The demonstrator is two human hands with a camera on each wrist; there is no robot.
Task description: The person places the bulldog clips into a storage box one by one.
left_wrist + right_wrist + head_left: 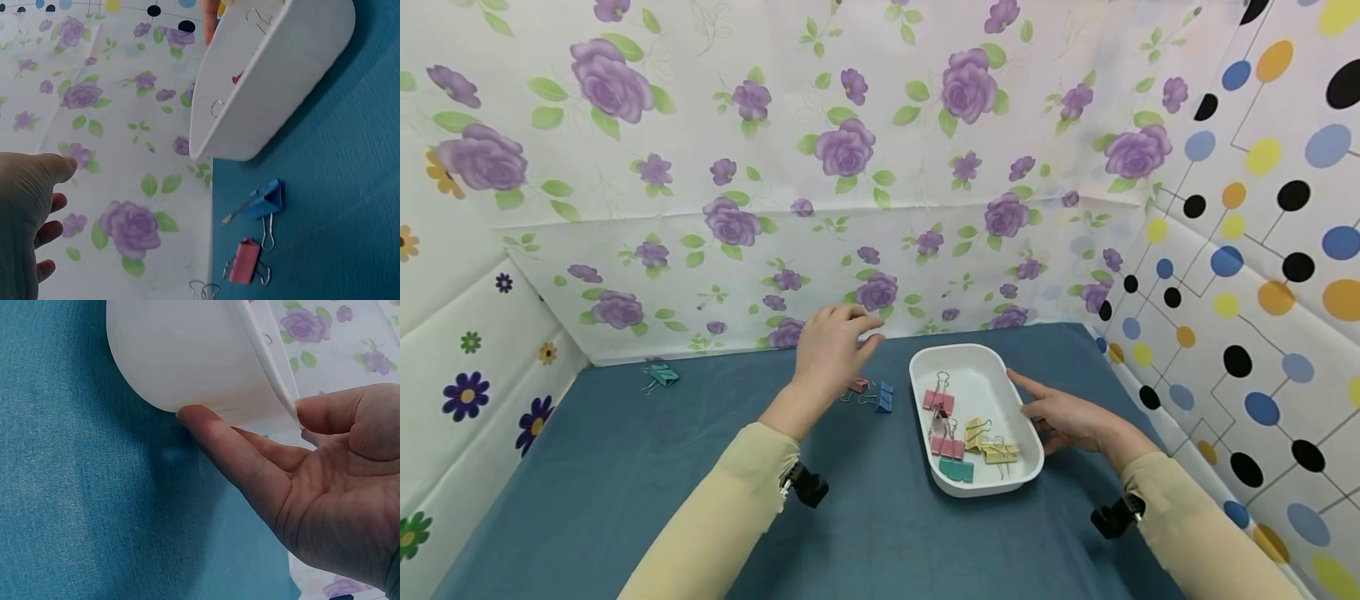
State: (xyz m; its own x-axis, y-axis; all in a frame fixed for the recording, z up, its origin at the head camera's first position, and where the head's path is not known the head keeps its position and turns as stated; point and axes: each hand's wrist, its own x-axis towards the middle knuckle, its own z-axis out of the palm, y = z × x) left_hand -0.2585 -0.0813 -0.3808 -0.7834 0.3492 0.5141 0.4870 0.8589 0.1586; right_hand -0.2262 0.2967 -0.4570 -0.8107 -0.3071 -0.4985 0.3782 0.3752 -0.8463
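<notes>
My left hand [831,346] is raised above the table's back edge with relaxed fingers and nothing in it. Below and beside it lie a blue binder clip [884,397] and a pink binder clip [244,260]. Wire handles [203,289] of another clip show at the bottom of the left wrist view. My right hand [1067,421] touches the right side of a white tray [985,375]; in the right wrist view its thumb meets the rim and its extended fingers rest against the outer wall. Pink clips [947,447], yellow clips [1000,452] and a teal clip [957,470] lie inside.
Another teal binder clip [661,374] lies at the far left of the blue cloth-covered table [625,467]. A flowered sheet [850,233] hangs along the back, and a dotted sheet [1247,333] stands at the right.
</notes>
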